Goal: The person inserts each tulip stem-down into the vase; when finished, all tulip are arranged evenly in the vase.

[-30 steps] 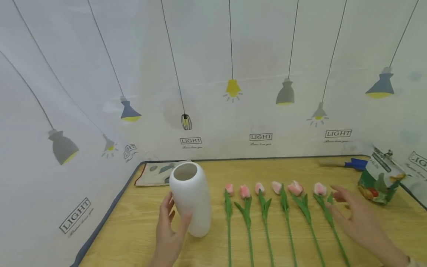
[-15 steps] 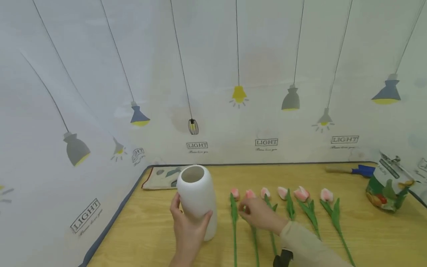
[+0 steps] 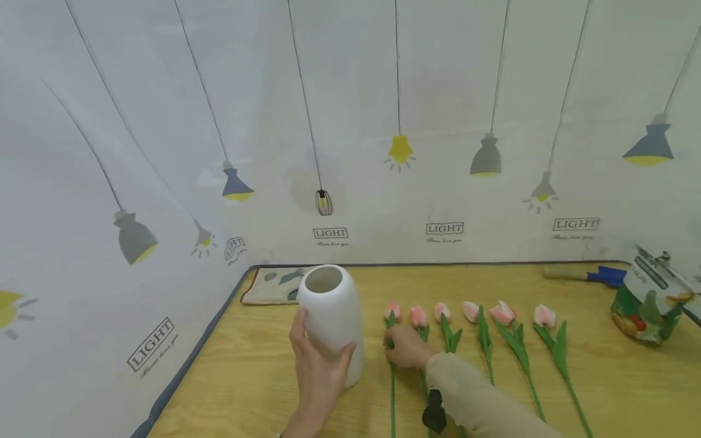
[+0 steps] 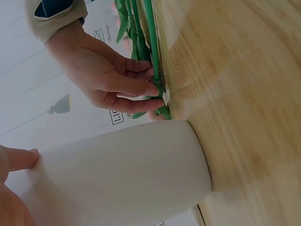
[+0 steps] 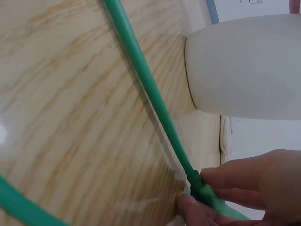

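My left hand (image 3: 317,374) grips a tall white vase (image 3: 335,307) that stands upright on the wooden table, thumb on one side and fingers round the other. Its mouth shows a hollow inside. Just right of it, my right hand (image 3: 409,348) is at the leftmost pink tulip (image 3: 393,311), which lies flat with its blossom away from me. In the right wrist view, the thumb and fingers (image 5: 225,175) pinch the green stem (image 5: 150,89) where the leaf begins. The left wrist view also has the right hand (image 4: 106,75) at that stem, close beside the vase (image 4: 127,174).
Several more pink tulips (image 3: 504,313) lie in a row to the right, partly under the right sleeve (image 3: 471,392). A patterned cloth (image 3: 271,287) lies behind the vase. At the back right are a blue trowel (image 3: 608,275) and a green-and-white printed bag (image 3: 648,304). Lamp-print sheeting (image 3: 372,182) encloses the table.
My right hand has swept left from the rightmost tulip across the row to the leftmost one and taken hold of its stem. The left hand keeps holding the vase; the head view has shifted slightly.
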`<state>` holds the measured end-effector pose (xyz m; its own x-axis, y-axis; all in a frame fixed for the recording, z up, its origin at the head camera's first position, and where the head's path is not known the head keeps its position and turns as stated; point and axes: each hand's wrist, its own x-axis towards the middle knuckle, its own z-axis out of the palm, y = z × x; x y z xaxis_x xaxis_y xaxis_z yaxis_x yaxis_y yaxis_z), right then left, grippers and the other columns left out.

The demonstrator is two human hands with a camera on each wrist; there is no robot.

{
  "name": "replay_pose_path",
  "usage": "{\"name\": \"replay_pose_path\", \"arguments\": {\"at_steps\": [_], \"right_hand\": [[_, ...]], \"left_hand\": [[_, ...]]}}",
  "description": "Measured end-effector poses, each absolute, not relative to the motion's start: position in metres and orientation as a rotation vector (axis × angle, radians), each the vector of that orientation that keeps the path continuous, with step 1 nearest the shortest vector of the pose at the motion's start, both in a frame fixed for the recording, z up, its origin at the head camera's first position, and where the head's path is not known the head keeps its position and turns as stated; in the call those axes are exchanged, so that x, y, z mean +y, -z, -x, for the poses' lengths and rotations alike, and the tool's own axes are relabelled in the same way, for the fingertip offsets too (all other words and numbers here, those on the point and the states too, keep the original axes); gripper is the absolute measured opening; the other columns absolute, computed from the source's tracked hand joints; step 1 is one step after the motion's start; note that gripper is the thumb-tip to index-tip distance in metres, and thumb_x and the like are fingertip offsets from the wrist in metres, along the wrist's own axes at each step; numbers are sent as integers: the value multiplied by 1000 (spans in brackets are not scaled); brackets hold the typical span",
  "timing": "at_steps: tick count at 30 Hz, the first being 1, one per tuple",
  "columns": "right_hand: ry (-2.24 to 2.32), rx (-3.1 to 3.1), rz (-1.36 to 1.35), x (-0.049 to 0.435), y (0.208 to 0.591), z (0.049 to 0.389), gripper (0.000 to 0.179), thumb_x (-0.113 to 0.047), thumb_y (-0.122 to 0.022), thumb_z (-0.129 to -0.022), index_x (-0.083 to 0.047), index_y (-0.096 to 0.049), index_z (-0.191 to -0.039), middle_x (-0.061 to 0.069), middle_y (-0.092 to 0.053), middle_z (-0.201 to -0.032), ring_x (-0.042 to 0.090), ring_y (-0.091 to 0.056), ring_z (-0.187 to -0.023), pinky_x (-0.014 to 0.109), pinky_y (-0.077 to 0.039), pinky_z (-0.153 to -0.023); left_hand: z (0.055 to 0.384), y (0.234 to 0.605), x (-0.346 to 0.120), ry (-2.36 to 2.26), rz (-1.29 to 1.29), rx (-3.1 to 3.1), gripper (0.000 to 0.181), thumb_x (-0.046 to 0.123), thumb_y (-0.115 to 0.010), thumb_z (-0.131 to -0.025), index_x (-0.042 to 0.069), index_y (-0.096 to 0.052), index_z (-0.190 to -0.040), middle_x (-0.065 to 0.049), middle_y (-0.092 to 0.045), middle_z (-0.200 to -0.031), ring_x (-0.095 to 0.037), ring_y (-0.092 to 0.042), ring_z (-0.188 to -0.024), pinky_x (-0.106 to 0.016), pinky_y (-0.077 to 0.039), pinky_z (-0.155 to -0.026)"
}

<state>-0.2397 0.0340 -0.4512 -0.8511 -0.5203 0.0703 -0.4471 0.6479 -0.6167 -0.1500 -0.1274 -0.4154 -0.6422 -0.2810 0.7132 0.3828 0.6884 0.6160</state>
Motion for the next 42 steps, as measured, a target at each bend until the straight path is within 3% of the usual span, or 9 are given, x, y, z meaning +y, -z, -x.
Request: {"name": "replay_pose_path", "arguments": {"at_steps": [5, 9, 13, 21, 29, 42], "right_hand": [[1142, 2756, 694, 35, 456, 242, 23, 5, -58, -63, 7, -60, -86, 9, -57, -70, 12, -44, -55, 20, -37, -47], [1351, 2692, 608, 41, 455, 240, 26, 2, -57, -68, 5, -59, -93, 4, -52, -63, 10, -42, -52, 17, -35, -44], [1488, 2646, 615, 49, 446, 236, 27, 0, -58, -73, 1, -58, -101, 5, -54, -75, 12, -47, -63, 19, -41, -51], [1549, 2733, 816, 71, 398, 221, 32, -5, -60, -79, -10, -54, -111, 8, -60, -88, 11, -59, -72, 20, -49, -61], [1494, 2850, 984, 87, 342, 215, 38, -7, -60, -82, -12, -50, -118, 6, -58, -95, 10, -58, -76, 22, -49, -65], [1588, 3167, 1557, 73, 251, 219, 37, 0, -66, -73, 1, -56, -109, 11, -60, -94, 13, -62, -67, 16, -50, -58]], "left_hand": [[153, 417, -131, 937, 102, -2017, 103, 10, -83, -54, 7, -19, -135, -20, -31, -132, -40, -41, -115, -55, -43, -86], [153, 417, -132, 927, 97, -2022, 103, 11, -83, -53, 7, -20, -135, -18, -31, -133, -38, -41, -116, -54, -44, -86], [152, 416, -132, 926, 95, -2034, 103, 12, -83, -54, 7, -20, -135, -18, -31, -133, -38, -40, -117, -54, -43, -87], [151, 418, -133, 930, 94, -2044, 104, 14, -84, -53, 9, -20, -135, -18, -31, -132, -36, -38, -118, -55, -41, -89], [150, 416, -136, 932, 152, -2030, 101, 15, -83, -54, 5, -21, -134, -20, -31, -131, -37, -39, -117, -55, -41, -89], [153, 419, -140, 1014, 183, -2041, 100, 13, -82, -56, 7, -20, -135, -19, -30, -133, -37, -41, -114, -53, -45, -83]]}}
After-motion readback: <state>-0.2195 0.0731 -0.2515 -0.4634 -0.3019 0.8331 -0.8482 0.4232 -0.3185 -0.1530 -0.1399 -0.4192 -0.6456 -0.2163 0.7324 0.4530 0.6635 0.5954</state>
